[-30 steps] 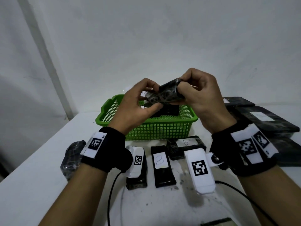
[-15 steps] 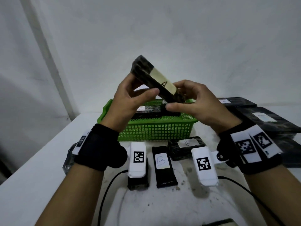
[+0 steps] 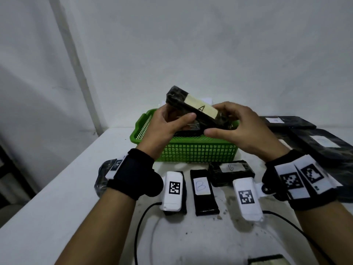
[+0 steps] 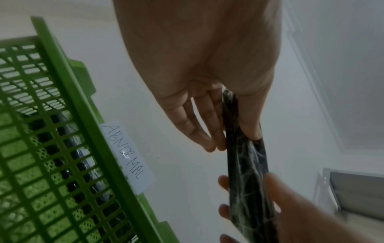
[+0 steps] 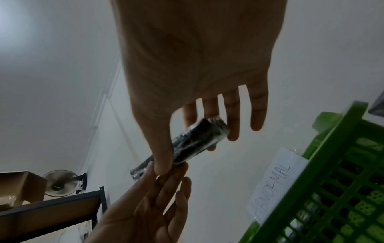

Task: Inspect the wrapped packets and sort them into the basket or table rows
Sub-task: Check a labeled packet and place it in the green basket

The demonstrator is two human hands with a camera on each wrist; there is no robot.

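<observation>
A black wrapped packet (image 3: 188,109) with a beige label marked "A" is held tilted above the green basket (image 3: 193,152). My left hand (image 3: 172,121) pinches its left end between thumb and fingers. My right hand (image 3: 227,121) holds the right end, thumb underneath. In the left wrist view the packet (image 4: 245,157) shows edge-on between my thumb and fingers. In the right wrist view the packet (image 5: 197,141) lies across my fingers under the thumb. Dark packets lie inside the basket.
A paper label reading "ABNORMAL" (image 4: 126,157) sits by the basket's far rim. In front of the basket lie a packet marked "B" (image 3: 203,190) and another labelled packet (image 3: 231,170). A crumpled packet (image 3: 100,178) lies left. Larger black packets (image 3: 324,144) lie right.
The packet was turned in both hands from end-on to label side facing me, raised, and now sits slightly lower and flatter over the basket.
</observation>
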